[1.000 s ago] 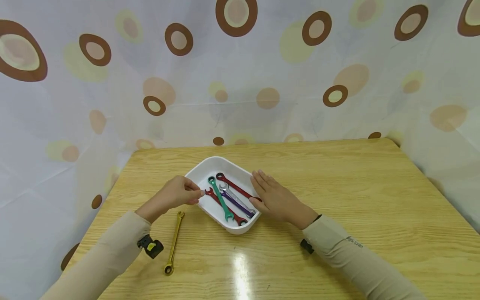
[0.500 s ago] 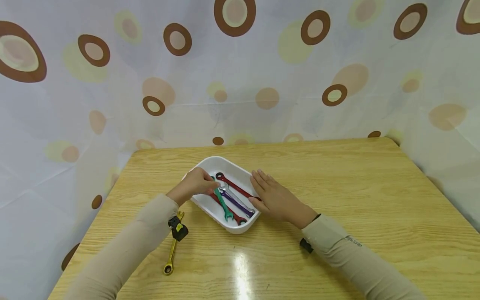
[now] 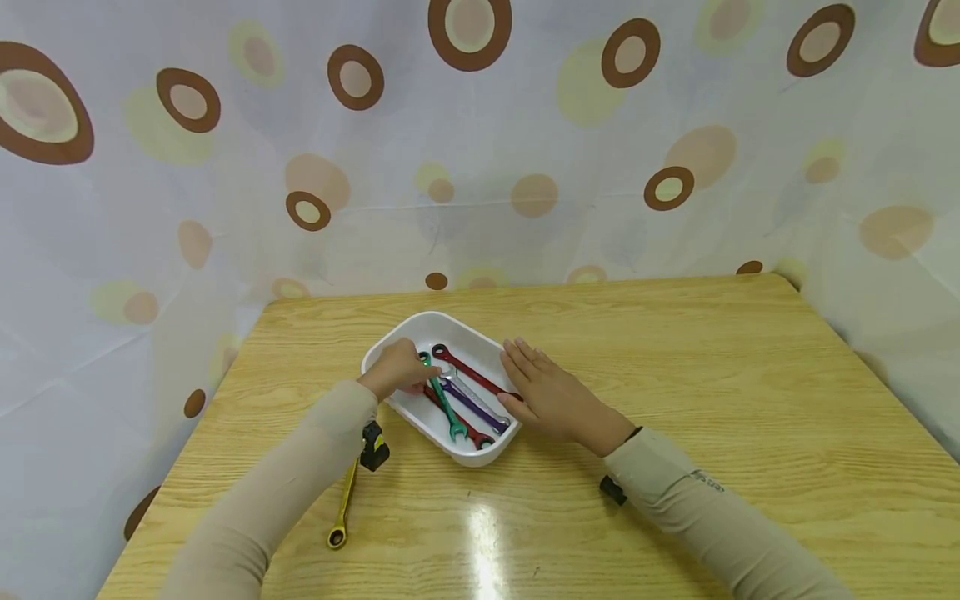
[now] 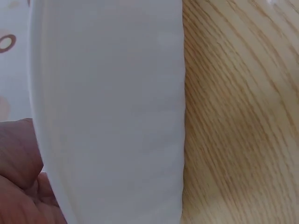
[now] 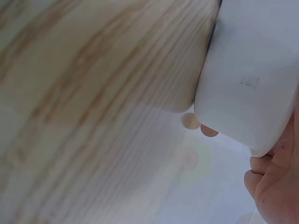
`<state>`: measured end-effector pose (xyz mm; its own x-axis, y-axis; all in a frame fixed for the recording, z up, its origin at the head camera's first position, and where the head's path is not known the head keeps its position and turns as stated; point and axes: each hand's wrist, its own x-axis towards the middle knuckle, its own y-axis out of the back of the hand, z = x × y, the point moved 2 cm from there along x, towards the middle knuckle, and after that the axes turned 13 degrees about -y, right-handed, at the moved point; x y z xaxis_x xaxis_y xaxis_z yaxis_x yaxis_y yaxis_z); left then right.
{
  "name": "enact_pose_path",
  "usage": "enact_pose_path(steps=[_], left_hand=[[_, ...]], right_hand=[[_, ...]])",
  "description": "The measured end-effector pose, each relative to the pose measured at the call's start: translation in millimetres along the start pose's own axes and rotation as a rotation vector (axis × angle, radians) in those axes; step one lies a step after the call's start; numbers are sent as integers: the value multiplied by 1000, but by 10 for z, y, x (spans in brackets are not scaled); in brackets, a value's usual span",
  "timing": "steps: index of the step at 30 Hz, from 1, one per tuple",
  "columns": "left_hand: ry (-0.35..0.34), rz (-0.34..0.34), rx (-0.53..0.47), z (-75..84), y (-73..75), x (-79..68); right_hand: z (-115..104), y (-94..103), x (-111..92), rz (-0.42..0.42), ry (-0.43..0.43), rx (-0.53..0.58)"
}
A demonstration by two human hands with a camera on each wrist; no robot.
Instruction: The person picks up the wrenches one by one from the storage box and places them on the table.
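A white plastic tub (image 3: pixel 480 337) stands on the table with several combination wrenches lying in it. My left hand (image 3: pixel 393 368) reaches over its left side, thumb and fingers bent down at the ends of a green wrench (image 3: pixel 448 410) and a red wrench (image 3: pixel 476 437). The fingertips are partly hidden, and I cannot tell whether they pinch one. Beside these lie a purple wrench (image 3: pixel 472 403), a silver wrench (image 3: pixel 480 400) and another red wrench (image 3: pixel 476 372). My right hand (image 3: pixel 551 396) rests at the right rim of the tub, fingers straight and thumb apart.
A gold wrench (image 3: pixel 345 504) lies on the wooden table (image 3: pixel 712 375) left of the tub, partly covered by my left forearm. A patterned cloth (image 3: pixel 480 167) hangs behind the table and along both sides.
My left hand has moved from the tub's left rim rightward and down among the wrenches, its forearm now covering part of the gold wrench. The right hand and the tub stay put.
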<state>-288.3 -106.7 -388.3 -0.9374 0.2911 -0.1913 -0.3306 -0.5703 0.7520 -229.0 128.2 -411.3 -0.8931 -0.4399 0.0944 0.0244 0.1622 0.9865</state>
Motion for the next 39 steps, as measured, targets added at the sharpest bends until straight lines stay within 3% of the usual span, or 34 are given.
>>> enact_pose_path(steps=[21, 39], left_hand=[[52, 54, -15, -120, -201, 206], [24, 108, -158, -200, -191, 170]], right_hand=[[38, -20, 19, -5, -10, -18], [23, -33, 22, -9, -15, -14]])
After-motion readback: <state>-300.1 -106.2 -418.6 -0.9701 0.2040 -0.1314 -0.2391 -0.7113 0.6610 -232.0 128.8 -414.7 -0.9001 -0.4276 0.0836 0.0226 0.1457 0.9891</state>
